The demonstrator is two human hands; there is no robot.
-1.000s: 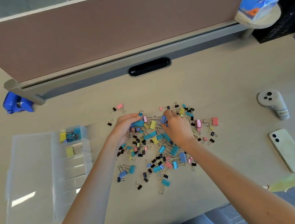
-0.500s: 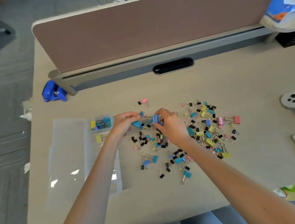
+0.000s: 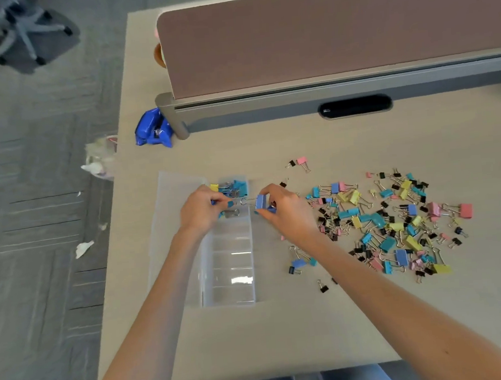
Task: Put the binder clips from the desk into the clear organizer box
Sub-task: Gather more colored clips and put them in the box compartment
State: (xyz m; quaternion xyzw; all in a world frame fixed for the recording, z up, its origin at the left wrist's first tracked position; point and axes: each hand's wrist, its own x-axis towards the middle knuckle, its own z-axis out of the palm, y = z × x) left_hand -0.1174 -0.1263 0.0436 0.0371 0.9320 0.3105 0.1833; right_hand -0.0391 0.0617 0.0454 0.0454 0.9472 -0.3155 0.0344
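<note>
As right grip [image 3: 287,214] pinches: blue clip [image 3: 261,202] (silver handles).

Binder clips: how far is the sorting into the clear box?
Done: a few clips lie in the clear organizer box's far compartments. In hand: the left hand holds blue clips over the box; the right hand pinches a blue clip beside it. Remaining: the big pile on the desk.

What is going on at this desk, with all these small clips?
A person is loading a clear box from a pile of binder clips on the desk, to the right of the box. The right hand pinches a blue clip just right of the box's wall. The left hand holds a teal clip over the far compartments. A few sorted clips already lie in the farthest compartment.
</note>
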